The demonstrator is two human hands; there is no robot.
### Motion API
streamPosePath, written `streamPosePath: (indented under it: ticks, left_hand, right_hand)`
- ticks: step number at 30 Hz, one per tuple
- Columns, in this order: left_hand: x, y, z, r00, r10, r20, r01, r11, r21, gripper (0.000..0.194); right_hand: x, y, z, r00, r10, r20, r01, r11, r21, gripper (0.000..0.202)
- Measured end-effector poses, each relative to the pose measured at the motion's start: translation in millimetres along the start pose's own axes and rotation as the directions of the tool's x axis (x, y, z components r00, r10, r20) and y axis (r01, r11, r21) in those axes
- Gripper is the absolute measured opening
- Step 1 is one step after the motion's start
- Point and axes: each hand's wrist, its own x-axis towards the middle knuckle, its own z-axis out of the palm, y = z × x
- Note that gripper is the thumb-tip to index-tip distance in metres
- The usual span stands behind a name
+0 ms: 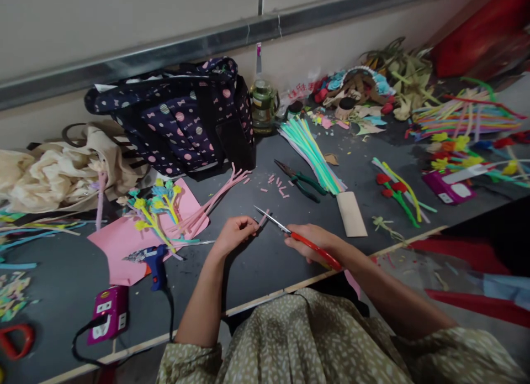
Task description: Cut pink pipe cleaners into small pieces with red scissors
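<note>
My left hand (237, 233) pinches a short pink strip (264, 218) that sticks out to the right of its fingertips. In my right hand (311, 242) are red-handled scissors (317, 250), with their blades pointing up and left across the strip. Several small cut pink pieces (279, 186) lie on the dark table (256, 284) just beyond the blades. Long pink fuzzy stems (215, 199) rest to the left, partly over a pink sheet (120, 248). Green-handled pliers (304, 184) lie beyond my right hand.
A blue glue gun (156, 268) and purple socket box (108, 313) are at left. Behind stand a patterned bag (178, 119) and glass jar (263, 105). Green stems (314, 152), red flowers (393, 188) and another purple box (449, 186) lie at right.
</note>
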Motion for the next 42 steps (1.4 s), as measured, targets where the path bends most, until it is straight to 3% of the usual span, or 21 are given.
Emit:
streamPosePath:
  ticks: [9,16,26,34,42]
  left_hand:
    - [-1.0,3.8,0.0,1.0,-0.019,0.008,0.019,1.0,-0.001,0.032]
    - [-0.3,3.3,-0.7,0.999,-0.045,-0.012,0.045,0.999,-0.006,0.032]
    - [1.3,-1.9,-1.2,0.999,-0.043,-0.022,0.044,0.998,0.048,0.037]
    - [3.5,-5.0,1.9,0.998,-0.025,-0.054,0.032,0.992,0.123,0.037]
    - [3.4,-4.0,2.6,0.998,-0.025,-0.059,0.035,0.985,0.171,0.034]
  right_hand:
    - [6.2,1.0,1.8,1.0,0.027,-0.008,-0.027,0.995,-0.094,0.017]
    - [6.4,-0.6,3.0,0.998,0.044,-0.053,-0.048,0.996,-0.081,0.014]
    - [5.2,3.8,4.8,0.994,0.044,-0.104,-0.036,0.997,0.074,0.016]
    - [5.5,1.4,3.7,0.991,0.019,-0.13,-0.021,1.0,-0.011,0.013]
    - [6.8,2.9,6.2,0.992,0.035,-0.119,-0.032,0.999,0.02,0.014]
